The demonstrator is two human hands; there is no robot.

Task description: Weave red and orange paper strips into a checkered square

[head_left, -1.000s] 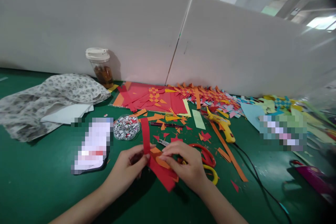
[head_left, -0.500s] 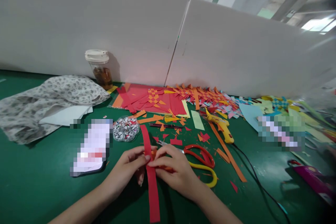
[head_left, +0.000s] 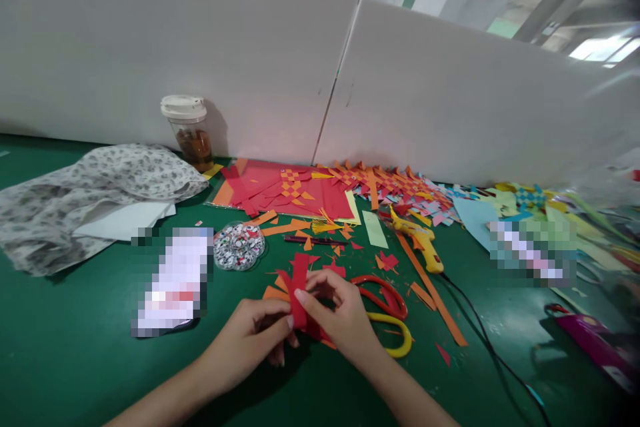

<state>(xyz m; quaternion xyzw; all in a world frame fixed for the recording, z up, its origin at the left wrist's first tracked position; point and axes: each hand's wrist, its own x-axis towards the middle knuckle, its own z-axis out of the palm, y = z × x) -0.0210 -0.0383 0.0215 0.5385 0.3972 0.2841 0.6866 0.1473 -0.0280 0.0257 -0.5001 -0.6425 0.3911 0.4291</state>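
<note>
A red paper strip (head_left: 299, 280) stands folded up between my two hands, together with orange paper strips (head_left: 276, 290) that fan out at the left. My left hand (head_left: 263, 330) pinches the lower left of this paper piece. With thumb and fingers, my right hand (head_left: 337, 310) grips the red strip from the right. Just behind my right hand lie scissors with one red and one yellow handle (head_left: 400, 337); their blades are hidden. Red and orange paper scraps (head_left: 334, 269) are scattered beyond my hands.
Left stand a phone (head_left: 173, 280), a round case of small eyes (head_left: 239, 247), a patterned cloth (head_left: 125, 177) and a lidded cup (head_left: 193, 137). A yellow glue gun (head_left: 420, 240) with a black cord lies right, before woven paper fish (head_left: 380, 180). A purple tool (head_left: 595, 343) sits far right.
The long red strip, which hung down toward me, is now folded upward and over the piece. My right hand has shifted its grip onto it, and orange strips now show at the left.
</note>
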